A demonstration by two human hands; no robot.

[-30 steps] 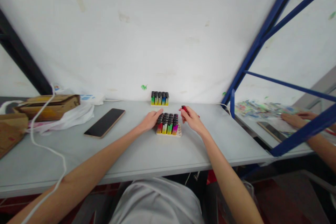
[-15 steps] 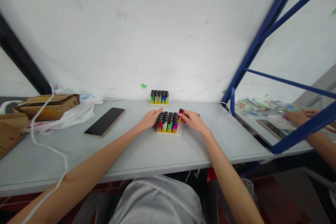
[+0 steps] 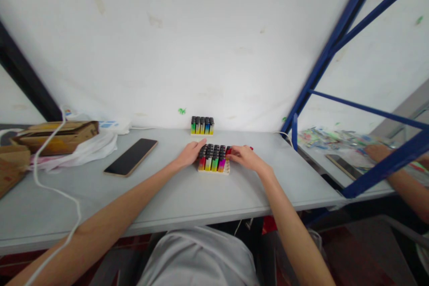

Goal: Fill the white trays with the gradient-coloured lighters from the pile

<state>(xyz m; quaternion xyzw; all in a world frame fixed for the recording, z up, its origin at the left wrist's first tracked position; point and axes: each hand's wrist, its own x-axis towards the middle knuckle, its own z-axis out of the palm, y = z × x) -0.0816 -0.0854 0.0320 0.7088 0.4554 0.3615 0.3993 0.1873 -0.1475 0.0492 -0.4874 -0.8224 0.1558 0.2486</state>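
Upright lighters [image 3: 214,163] with black tops and red, yellow, green and purple bodies stand in rows in a white tray [image 3: 226,170]. My left hand [image 3: 190,153] is closed against the tray's left side, its thumb by the lighter tops and its other fingers partly hidden. At the right end of the rows, my right hand [image 3: 246,156] pinches a red lighter [image 3: 228,150], which stands upright over or in the tray's right column; its lower end is hidden. A small red tip [image 3: 251,148] sticks out behind the right hand.
A second tray of lighters [image 3: 202,126] stands near the wall. On the left lie a dark phone [image 3: 131,157], cardboard boxes [image 3: 63,136], a white plastic bag [image 3: 97,145] and a white cable [image 3: 56,187]. A blue metal frame [image 3: 313,76] rises on the right, with another person's arm [image 3: 407,187] beyond it.
My right hand has lowered the red lighter toward the tray's right column. My left hand keeps its place on the tray. The view has shifted slightly.
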